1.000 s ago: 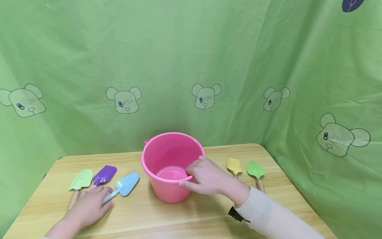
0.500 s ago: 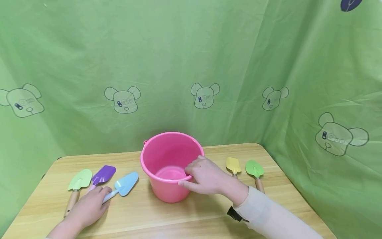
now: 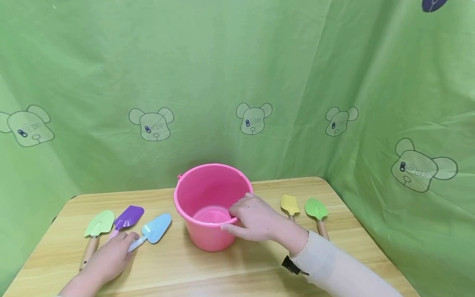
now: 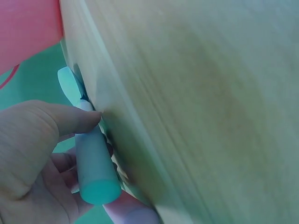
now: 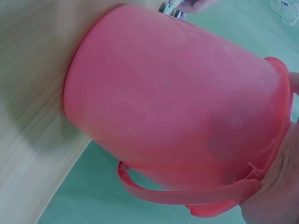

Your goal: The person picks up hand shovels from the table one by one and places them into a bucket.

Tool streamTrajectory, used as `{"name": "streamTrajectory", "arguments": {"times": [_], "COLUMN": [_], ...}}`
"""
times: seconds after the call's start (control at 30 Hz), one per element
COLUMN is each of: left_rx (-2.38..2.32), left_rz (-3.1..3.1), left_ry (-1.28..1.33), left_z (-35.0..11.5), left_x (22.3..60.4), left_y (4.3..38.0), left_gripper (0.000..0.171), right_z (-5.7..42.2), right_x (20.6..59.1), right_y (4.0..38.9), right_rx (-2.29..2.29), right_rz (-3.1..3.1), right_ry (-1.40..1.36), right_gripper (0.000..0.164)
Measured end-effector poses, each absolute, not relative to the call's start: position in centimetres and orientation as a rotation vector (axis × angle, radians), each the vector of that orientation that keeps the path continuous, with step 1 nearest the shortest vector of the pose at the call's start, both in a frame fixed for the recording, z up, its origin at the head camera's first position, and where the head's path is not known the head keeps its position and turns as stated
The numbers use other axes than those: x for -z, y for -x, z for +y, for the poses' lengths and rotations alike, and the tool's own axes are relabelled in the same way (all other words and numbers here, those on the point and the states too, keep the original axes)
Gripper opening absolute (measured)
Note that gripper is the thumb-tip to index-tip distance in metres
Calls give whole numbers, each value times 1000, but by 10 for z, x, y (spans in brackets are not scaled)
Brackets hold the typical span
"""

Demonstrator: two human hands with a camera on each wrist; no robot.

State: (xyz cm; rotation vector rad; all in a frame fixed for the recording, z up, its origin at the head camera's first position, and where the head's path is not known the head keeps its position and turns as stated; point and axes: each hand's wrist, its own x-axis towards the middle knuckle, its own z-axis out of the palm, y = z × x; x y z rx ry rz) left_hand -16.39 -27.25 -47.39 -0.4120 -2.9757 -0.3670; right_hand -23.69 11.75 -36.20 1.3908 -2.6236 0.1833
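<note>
My right hand (image 3: 256,218) grips the near-right rim of a pink bucket (image 3: 209,237), fingers inside and thumb outside. The bucket stands upright on the table, and its handle (image 5: 187,193) hangs down in the right wrist view. At the left, my left hand (image 3: 109,259) holds a light blue trowel (image 3: 157,228) by its pale handle (image 4: 93,158), thumb on top and fingers beneath. The blade lies low over the table; whether it touches is unclear. Beside this hand lies a purple shovel (image 3: 129,217), its pink handle (image 4: 133,210) partly hidden. Further left is a light green trowel (image 3: 101,222) with a wooden handle.
To the right of the bucket lie a yellow shovel (image 3: 290,204), its handle partly behind my right arm, and a green trowel (image 3: 316,208). Everything rests on a wooden table (image 3: 178,272). Green curtains (image 3: 208,82) with bear outlines surround its back and sides.
My left hand has drawn in around the blue trowel's handle, uncovering more of the light green trowel's wooden handle. The right hand and bucket keep their places; the head view drifts slightly.
</note>
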Motion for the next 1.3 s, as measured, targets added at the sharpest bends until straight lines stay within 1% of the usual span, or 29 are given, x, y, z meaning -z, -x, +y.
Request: {"name": "streamTrajectory", "arguments": {"times": [0.37,1.1,1.3], "left_rx": [400,357,345], "left_rz": [-2994,-2901,-2897], "left_ry": [400,446,459], "left_z": [-271,-271,-272], "left_x": [471,472,471], "left_y": [161,162,161], "left_gripper": [40,36,39], "right_z": [117,118,118], "right_x": [362,362,363], "right_y": [237,237,237], "right_rx": [-177,-177,-165], "right_rz": [-2609,-2604,-2594], "right_ry": [-1398,-1404,-1408], "right_gripper": [47,47,47]}}
